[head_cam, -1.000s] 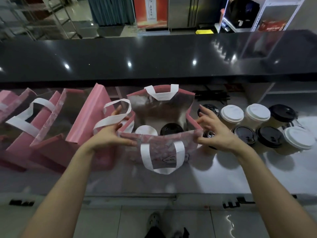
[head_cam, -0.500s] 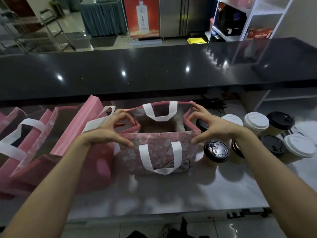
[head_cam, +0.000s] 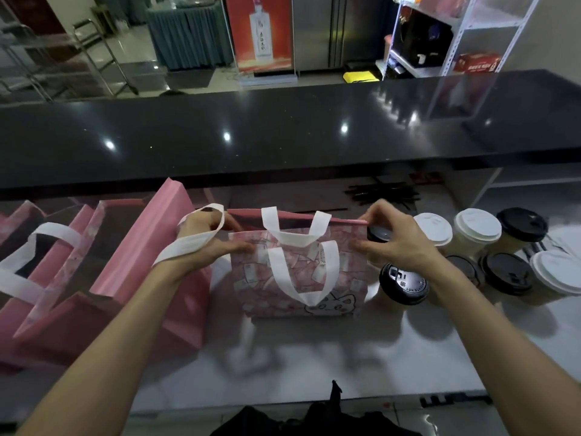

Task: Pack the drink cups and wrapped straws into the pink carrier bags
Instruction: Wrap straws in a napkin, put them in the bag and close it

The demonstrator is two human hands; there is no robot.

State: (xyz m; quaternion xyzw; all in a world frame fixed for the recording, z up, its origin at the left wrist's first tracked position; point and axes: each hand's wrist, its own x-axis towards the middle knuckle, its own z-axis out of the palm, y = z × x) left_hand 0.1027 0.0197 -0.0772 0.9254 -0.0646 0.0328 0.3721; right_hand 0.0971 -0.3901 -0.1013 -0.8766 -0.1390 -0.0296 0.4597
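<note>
While the pink carrier bag (head_cam: 298, 272) stands upright on the bench (head_cam: 314, 350) with its top pressed nearly closed, contents hidden, both hands pinch its upper corners, left hand (head_cam: 207, 243) and right hand (head_cam: 393, 239), lidded drink cups (head_cam: 471, 247) clustered just beside.

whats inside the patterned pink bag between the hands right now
Nothing inside shows: both hands pinch the patterned bag's top edges nearly together, so its front panel and white handles cover the interior.
</note>
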